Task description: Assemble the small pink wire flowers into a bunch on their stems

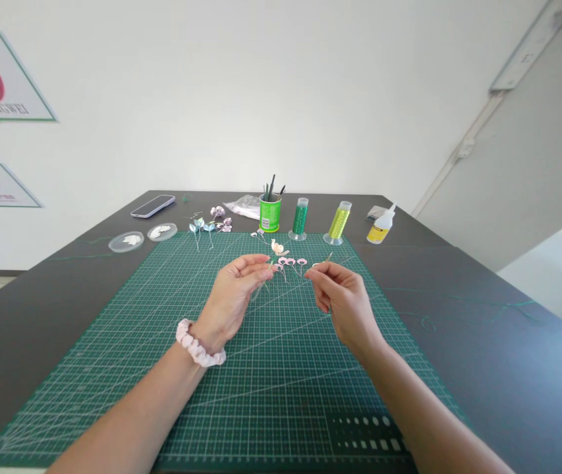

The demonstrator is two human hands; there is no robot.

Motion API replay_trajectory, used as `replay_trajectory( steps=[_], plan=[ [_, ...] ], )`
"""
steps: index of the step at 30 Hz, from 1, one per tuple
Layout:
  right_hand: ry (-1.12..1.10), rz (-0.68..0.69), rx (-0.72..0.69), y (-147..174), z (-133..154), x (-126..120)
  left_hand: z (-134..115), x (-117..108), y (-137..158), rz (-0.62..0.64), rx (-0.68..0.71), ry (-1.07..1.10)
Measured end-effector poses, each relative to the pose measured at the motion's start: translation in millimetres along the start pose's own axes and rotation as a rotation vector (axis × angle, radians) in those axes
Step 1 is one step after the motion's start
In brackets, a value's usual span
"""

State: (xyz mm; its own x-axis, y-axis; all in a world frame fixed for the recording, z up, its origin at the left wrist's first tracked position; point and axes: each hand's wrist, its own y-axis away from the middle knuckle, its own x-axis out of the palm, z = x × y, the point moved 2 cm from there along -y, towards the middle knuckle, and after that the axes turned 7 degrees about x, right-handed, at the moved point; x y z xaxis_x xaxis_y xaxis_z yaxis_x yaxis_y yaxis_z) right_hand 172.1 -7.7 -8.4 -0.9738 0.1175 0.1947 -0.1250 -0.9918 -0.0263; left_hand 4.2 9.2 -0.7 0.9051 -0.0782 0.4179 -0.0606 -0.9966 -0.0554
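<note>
I find the left hand [228, 296] with thumb and forefinger drawn together, clamped on a thin green strand [271, 263]; the other fingers lie bent close alongside. The strand sits above the mat [261, 395], its lower run too faint for me to trace. I find the right hand [342, 296] likewise pinched at the tips, fingers curled under, on a slender piece [330, 257] that projects past the knuckles; its kind is too small to tell. The hands are near each other and apart. One scrunchie [200, 345] circles the left wrist.

Count of items: pink petals [302, 262] on wires, at least four by my view, just beyond and between the hands; one peach piece [278, 248] behind them. Blue flowers [196, 226] and purple flowers [225, 224] stand grouped at the mat's far left, overlapping, so I give no firm number. I count two spools, one green [300, 219] and one yellow [338, 222]; one can [269, 214] holding several dark tools; one bottle [380, 227]; one bag [244, 206]; one phone [153, 206]; two dishes [116, 247] bearing white pieces. All rest on one dark table [458, 316].
</note>
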Motion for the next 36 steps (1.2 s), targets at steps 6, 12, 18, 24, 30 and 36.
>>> replay_trajectory(
  steps=[6, 12, 18, 24, 30, 36],
  plan=[
    [0.137, 0.208, 0.196, -1, -6, 3, -3, 2, 2, 0.008, 0.139, -0.172],
    [-0.095, 0.218, 0.186, 4, -5, 12, -6, 4, 3, 0.052, 0.27, -0.361],
    [-0.149, 0.389, 0.29, 12, -7, 28, -14, 9, 9, 0.024, 0.385, -0.493],
    [0.096, 0.231, 0.109, 9, -3, 26, -15, 9, 10, 0.036, 0.49, -0.579],
    [0.147, 0.175, 0.021, 9, 4, 24, -14, 7, 10, 0.019, 0.575, -0.678],
    [0.213, 0.182, -0.101, 14, 5, 27, -14, 7, 10, 0.039, 0.582, -0.75]
  ],
)
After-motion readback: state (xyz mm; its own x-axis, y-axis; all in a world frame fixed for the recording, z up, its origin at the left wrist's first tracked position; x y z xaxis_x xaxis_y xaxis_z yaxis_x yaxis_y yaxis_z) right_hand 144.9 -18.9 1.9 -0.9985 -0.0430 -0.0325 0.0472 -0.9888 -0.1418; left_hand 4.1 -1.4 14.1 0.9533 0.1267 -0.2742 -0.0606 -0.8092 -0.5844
